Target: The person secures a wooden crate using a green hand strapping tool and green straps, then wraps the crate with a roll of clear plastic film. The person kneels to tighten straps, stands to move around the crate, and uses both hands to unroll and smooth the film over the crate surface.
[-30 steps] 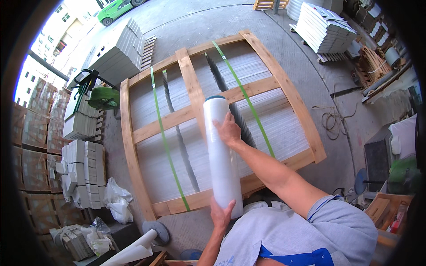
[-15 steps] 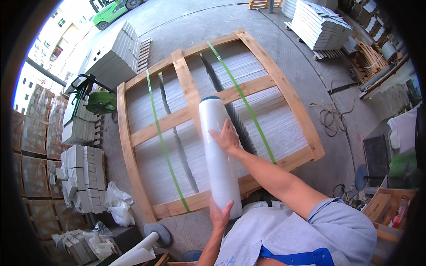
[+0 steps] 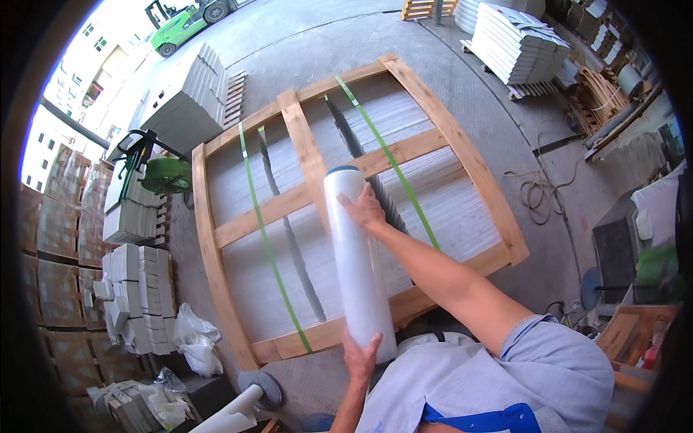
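Observation:
A thick roll of clear stretch film (image 3: 354,252) with a blue-green core end is held between my two hands, slanting over the front of a wooden crate frame (image 3: 303,137). My left hand (image 3: 361,353) grips its near lower end, thumb on the side facing me. Higher up, my right hand (image 3: 363,209) is wrapped against the roll's right side below the core end. Beneath lies the crate, filled with tightly packed pale slabs (image 3: 267,252) and bound by two green straps (image 3: 390,151). The roll hides part of the crate's middle.
Stacked white slabs on pallets stand at the left (image 3: 184,94) and far right (image 3: 516,43). A green forklift (image 3: 177,29) is at the far left. Coiled rope (image 3: 538,191) lies on the floor at right. Plastic bags (image 3: 196,339) and a white roll (image 3: 234,411) are at lower left.
The far end of the film roll and my right hand sit slightly lower in the picture. The view has shifted a little; both hands keep their hold.

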The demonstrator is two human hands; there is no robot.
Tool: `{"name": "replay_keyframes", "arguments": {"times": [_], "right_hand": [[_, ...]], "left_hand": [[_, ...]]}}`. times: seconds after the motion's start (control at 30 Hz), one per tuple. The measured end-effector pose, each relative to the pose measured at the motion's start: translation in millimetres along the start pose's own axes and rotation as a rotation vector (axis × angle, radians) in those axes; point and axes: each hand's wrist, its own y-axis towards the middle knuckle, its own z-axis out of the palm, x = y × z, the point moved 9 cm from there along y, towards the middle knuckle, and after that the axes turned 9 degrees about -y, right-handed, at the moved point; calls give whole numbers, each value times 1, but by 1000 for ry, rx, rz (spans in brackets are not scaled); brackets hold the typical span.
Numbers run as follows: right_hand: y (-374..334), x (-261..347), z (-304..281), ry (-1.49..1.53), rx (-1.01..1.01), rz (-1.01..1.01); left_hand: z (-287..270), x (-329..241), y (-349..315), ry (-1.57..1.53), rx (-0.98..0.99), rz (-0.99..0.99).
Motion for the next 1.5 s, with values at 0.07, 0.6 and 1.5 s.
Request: {"name": "replay_keyframes", "arguments": {"times": [0.07,0.6,1.5], "right_hand": [[5,1,13,-9,40,66],[19,-13,23,24,136,35],[-28,5,-18,81,-134,-311]], "left_hand": [[-1,0,1,-18,-1,17],[-3,1,3,-49,8,26],[-6,2,5,-60,21,67]]}}
